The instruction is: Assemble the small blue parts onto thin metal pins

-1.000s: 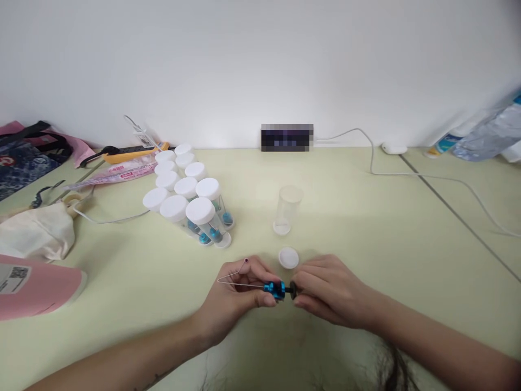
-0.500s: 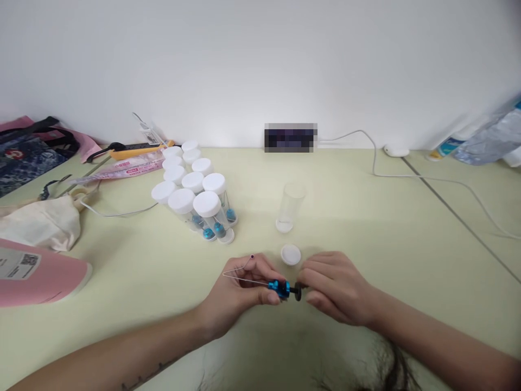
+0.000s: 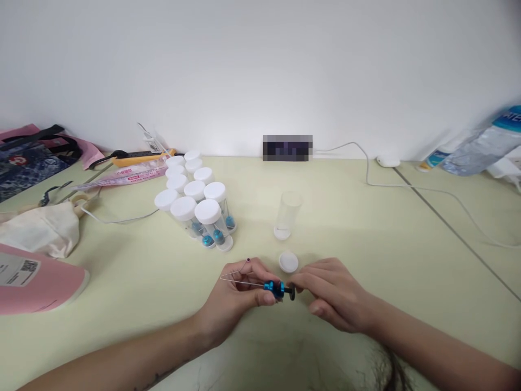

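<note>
Pinched between the thumb and fingers of my left hand [image 3: 240, 293] is a blue metal device [image 3: 274, 289] with a bent wire on its left and a black disc [image 3: 292, 291] on its right. My right hand [image 3: 336, 293] has its fingertips at the black disc, with the thumb held apart below. Just beyond the hands lies a white cap [image 3: 288, 262]. Behind it a clear tube [image 3: 290, 212] without a lid stands upright. To the left, several white-capped tubes [image 3: 208, 212] stand grouped, some with blue parts inside.
A pink container [image 3: 40, 282] lies at the left edge near a cream cloth bag [image 3: 44, 231]. A dark display [image 3: 287, 149] is against the wall, its cable [image 3: 407, 185] running right. Plastic bottles [image 3: 484, 144] lie at the far right.
My right thumb has moved away from the other fingers beside the black disc. My left hand keeps hold of the blue device. The view has tilted slightly upward.
</note>
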